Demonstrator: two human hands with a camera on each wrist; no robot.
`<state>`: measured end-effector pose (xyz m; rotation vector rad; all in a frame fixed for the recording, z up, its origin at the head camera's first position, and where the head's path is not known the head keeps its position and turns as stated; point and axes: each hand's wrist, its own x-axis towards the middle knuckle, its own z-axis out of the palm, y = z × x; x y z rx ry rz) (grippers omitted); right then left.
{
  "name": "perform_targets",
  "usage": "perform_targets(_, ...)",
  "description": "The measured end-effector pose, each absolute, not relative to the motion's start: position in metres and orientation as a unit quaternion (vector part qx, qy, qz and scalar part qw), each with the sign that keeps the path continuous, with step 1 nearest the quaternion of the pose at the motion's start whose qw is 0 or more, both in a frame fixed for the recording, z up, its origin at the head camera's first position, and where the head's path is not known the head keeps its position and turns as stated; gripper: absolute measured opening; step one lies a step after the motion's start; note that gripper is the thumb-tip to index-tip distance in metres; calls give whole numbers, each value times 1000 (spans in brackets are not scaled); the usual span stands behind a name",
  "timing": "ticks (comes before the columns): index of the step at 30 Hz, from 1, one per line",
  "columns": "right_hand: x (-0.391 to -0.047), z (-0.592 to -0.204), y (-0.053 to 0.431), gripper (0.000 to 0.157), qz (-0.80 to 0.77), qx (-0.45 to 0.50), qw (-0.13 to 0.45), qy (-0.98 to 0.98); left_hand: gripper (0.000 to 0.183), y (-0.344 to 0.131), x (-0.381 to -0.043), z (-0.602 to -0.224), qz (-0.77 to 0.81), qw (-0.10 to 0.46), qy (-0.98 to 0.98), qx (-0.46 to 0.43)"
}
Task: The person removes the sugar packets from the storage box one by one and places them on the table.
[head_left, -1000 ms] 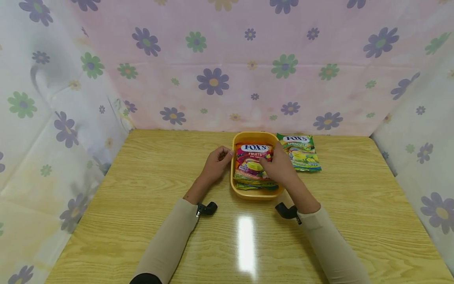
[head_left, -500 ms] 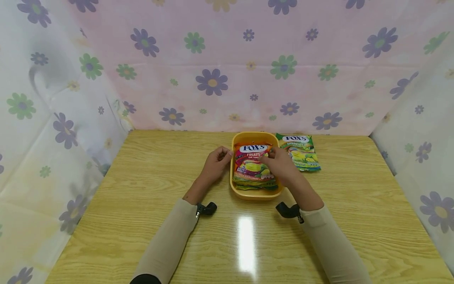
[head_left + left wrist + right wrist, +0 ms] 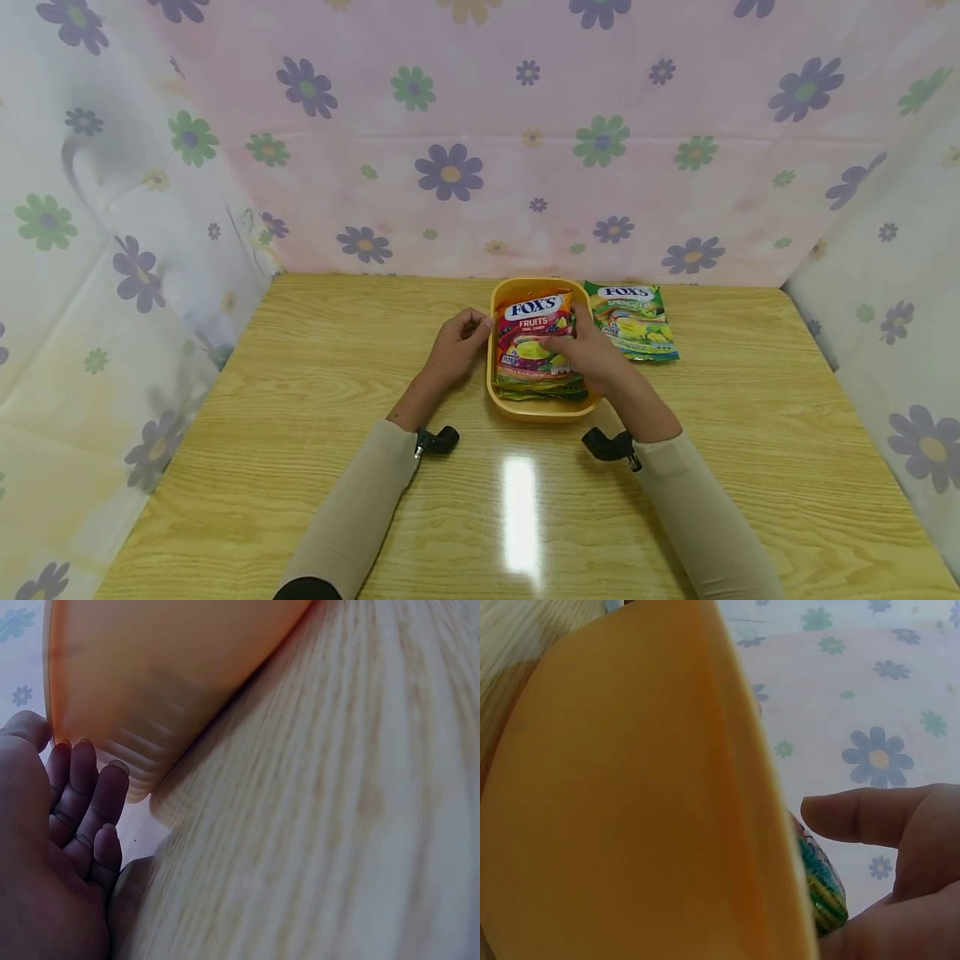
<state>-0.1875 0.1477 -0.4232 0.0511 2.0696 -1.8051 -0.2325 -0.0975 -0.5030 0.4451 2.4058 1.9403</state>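
Note:
A yellow plastic tub (image 3: 543, 410) stands on the table with several candy packets stacked inside. On top lies a red-purple Fox's Fruits candy packet (image 3: 528, 354), turned slightly askew. My right hand (image 3: 603, 358) holds this packet by its right side, thumb on its front, the other fingers mostly hidden behind it. My left hand (image 3: 453, 350) is at the tub's left rim, thumb and curled fingers pinching the edge. In the left wrist view the fingers (image 3: 101, 795) lie against the tub's outer wall. The right wrist view shows the thumb (image 3: 847, 816) above a packet edge (image 3: 825, 889).
A green Fox's Spring Tea packet (image 3: 633, 325) lies flat on the wooden table (image 3: 337, 350), just right of the tub. A flowered cloth (image 3: 480, 225) hangs behind the table and along both sides.
The Fruits packet has turned a little anticlockwise and shifted left in the tub. My right hand has changed its hold along the packet's right side. My left hand has stayed put.

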Motion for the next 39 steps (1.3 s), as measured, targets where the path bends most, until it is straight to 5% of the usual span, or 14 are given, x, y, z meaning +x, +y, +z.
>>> perform_targets(28,-184,-430,144,64,-549,5,97,830,23,-98,-235,-506,625,2,765,153)
perform_targets(39,-181,-428,156,73,-557,0,80,827,25,-99,-234,-506,615,7,773,153)
